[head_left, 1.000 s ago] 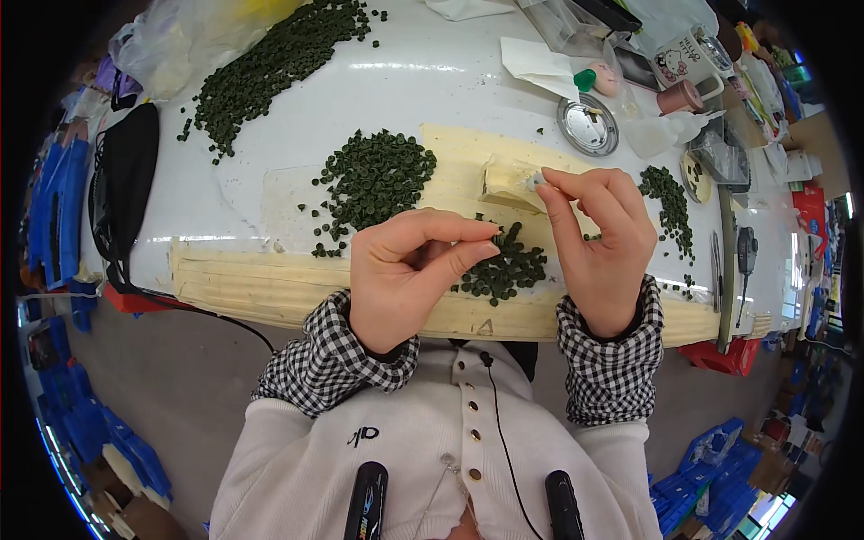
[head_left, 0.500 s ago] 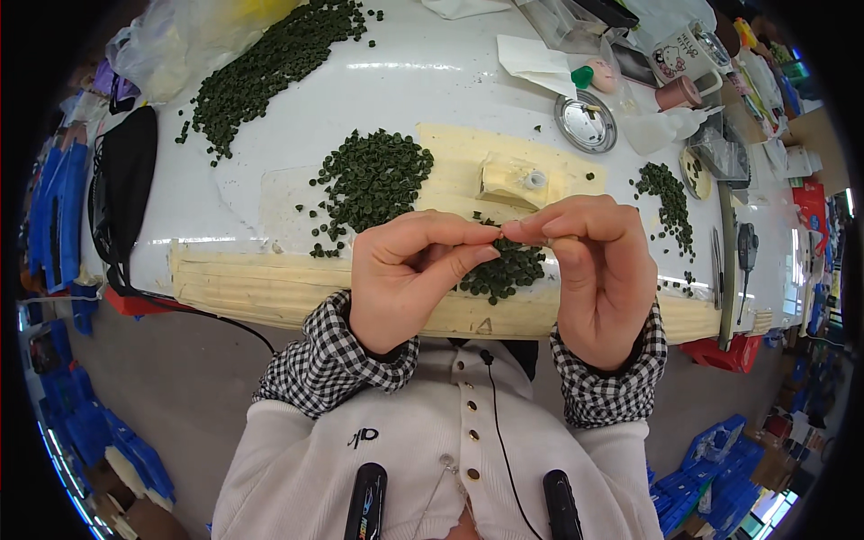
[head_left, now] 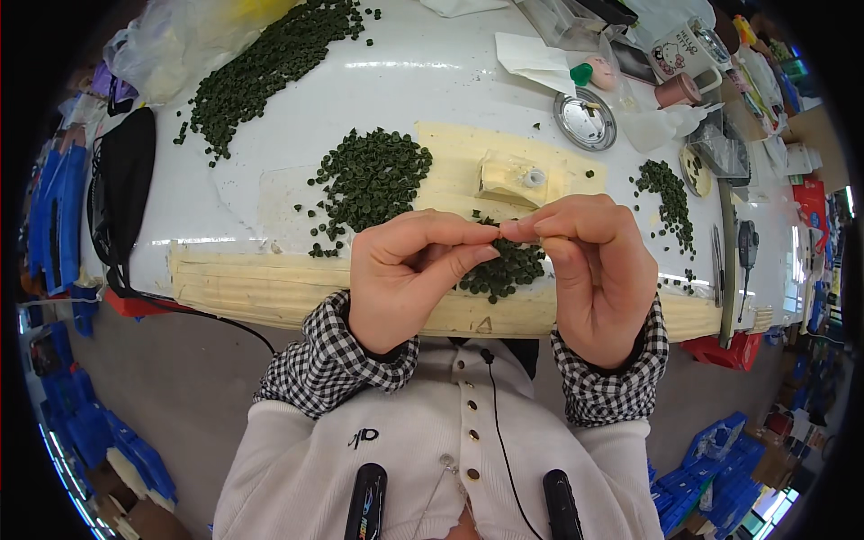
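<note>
My left hand (head_left: 400,279) and my right hand (head_left: 605,274) meet fingertip to fingertip over the near edge of the table. Thumb and index finger are pinched together on each; whatever sits between them is too small and covered to name. Directly below the fingertips lies a small heap of dark green, cap-like pieces (head_left: 498,281). A larger heap of the same pieces (head_left: 373,175) spreads just beyond my left hand. Past my right hand, a small block wrapped in cream tape (head_left: 506,180) carries a translucent nozzle-like part (head_left: 535,177).
Cream tape (head_left: 270,286) covers the table's near edge. More green pieces (head_left: 261,76) lie far left, others (head_left: 664,202) at right. Around the right side stand a round metal lid (head_left: 585,120), a squeeze bottle (head_left: 650,131), a mug (head_left: 681,56) and tweezers (head_left: 717,261). A black mask-like cloth (head_left: 124,184) hangs left.
My right thumb and fingers have shifted very slightly while staying pinched. My left hand has hardly moved, and the heaps look the same.
</note>
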{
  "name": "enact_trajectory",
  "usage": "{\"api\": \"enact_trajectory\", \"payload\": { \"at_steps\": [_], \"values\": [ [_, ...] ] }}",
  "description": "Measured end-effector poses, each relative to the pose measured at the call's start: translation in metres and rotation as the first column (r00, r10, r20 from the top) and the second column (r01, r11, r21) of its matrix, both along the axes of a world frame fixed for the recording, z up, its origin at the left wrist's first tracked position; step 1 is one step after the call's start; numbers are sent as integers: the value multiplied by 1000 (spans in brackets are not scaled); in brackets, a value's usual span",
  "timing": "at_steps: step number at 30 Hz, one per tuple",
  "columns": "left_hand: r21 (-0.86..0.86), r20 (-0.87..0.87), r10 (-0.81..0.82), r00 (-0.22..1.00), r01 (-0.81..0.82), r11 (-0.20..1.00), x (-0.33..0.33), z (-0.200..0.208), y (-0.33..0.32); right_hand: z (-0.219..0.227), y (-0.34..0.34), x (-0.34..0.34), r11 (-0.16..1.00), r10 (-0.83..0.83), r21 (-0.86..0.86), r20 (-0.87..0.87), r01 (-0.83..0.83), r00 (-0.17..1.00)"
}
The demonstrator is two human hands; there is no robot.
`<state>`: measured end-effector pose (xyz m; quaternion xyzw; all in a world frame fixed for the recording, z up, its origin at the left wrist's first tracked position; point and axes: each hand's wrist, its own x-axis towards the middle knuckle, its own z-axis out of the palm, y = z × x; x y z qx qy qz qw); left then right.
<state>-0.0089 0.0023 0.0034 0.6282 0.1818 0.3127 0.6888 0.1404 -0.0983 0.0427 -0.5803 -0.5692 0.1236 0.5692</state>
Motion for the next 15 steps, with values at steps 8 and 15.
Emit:
{"api": "enact_trajectory", "payload": {
  "at_steps": [8,15],
  "values": [
    [26,-50,-5,999,6,1000,-1,-1,1,-4,7,16,935,-354,40,150,352,923],
    [-5,-30,10,1000,-10,1000,2,-1,0,-15,18,30,941,-305,20,488,339,818]
  ]
}}
